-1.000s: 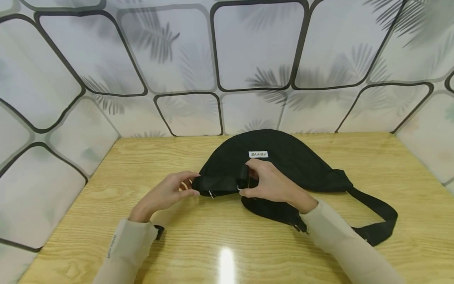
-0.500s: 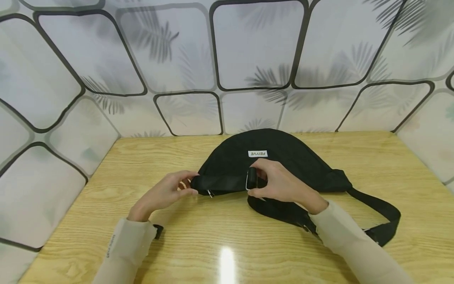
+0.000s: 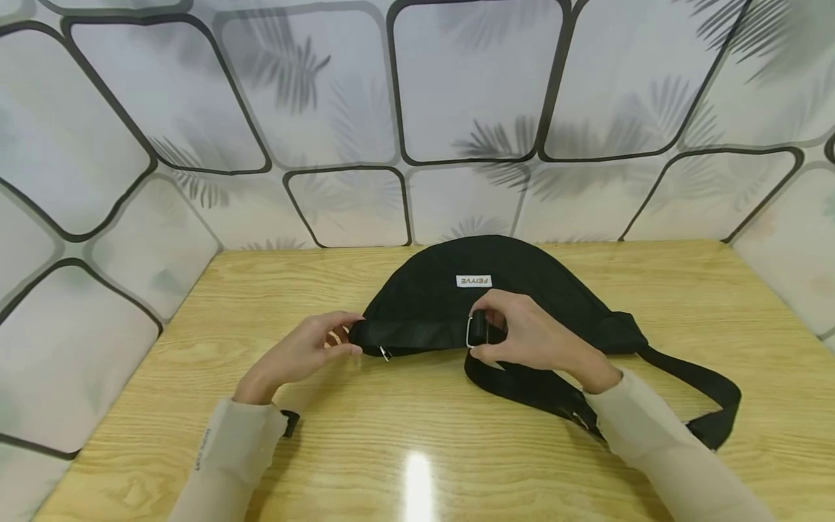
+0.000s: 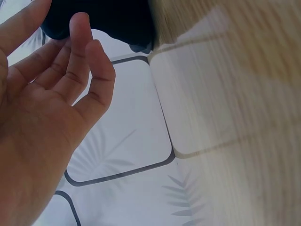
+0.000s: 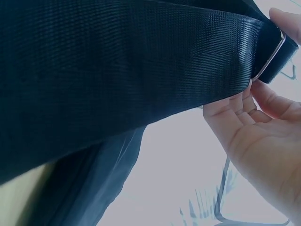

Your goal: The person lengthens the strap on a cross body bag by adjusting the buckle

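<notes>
A black waist bag with a small white label lies on the wooden table, curved edge away from me. My left hand pinches the bag's left end, where the strap begins; the left wrist view shows those fingers against dark fabric. With my right hand I pinch the metal strap slider between thumb and fingers, in front of the bag. Between both hands the black strap runs straight. The right wrist view shows the webbing folded through the slider. Below the strap hangs a zip pull.
A loose strap loop extends right of the bag, and part of it passes under my right forearm. By my left cuff is a small black piece. Patterned panels enclose the back and sides of the table.
My right hand has moved right with the slider, lengthening the straight strap between my hands. The lower strap loop has shifted right too. My left hand stays almost in place.
</notes>
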### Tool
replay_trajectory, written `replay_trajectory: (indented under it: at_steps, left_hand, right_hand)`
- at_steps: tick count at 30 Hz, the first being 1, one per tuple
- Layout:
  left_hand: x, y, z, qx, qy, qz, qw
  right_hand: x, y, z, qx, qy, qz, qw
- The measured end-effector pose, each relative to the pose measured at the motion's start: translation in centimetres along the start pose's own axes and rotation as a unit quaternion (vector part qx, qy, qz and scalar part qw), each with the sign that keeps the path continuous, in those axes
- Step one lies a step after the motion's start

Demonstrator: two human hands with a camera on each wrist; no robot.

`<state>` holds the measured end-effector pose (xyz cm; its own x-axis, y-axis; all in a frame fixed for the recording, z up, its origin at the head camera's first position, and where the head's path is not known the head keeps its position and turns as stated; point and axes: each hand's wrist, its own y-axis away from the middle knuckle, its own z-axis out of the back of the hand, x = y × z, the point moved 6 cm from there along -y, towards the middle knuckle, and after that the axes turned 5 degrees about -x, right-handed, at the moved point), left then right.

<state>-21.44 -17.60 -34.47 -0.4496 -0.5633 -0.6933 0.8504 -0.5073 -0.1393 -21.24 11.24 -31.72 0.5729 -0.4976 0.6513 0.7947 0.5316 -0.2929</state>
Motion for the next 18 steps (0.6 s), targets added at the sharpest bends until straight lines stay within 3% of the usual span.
replay_trajectory:
  at_steps: [18]
  left_hand:
    - [0.8, 0.3, 0.4, -0.001, -0.004, 0.025, 0.9997]
  right_hand:
    - [-1.2, 1.5, 1.4, 0.000, 0.014, -0.006, 0.9999]
